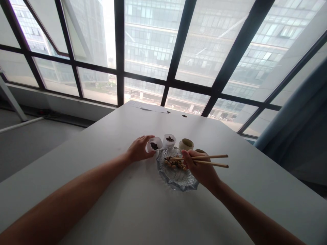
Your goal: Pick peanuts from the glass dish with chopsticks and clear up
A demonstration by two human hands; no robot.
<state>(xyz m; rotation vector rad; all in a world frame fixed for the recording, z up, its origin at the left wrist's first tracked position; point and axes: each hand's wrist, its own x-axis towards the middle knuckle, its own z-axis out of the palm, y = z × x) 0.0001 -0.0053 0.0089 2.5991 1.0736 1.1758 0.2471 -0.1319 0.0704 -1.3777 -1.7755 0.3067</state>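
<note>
My left hand (140, 148) is wrapped around the side of a small white cup (150, 148) with dark bits in it. In my right hand (201, 170) is a pair of wooden chopsticks (212, 157), their tips over a clear glass dish (176, 182) with a scalloped rim. Small tan and brown pieces (173, 161), perhaps nuts or beans, lie in the dish under the tips. Whether the chopsticks pinch a piece is too small to tell. Just behind the dish stands a second white cup (169, 142), also with dark bits.
A greenish-beige round cup (186, 144) stands behind the dish, and another dark-mouthed cup (200, 150) is partly hidden by my right hand. Papers (153, 108) lie at the white table's (107, 190) far end. Beyond are windows; a blue curtain (288, 112) hangs at right.
</note>
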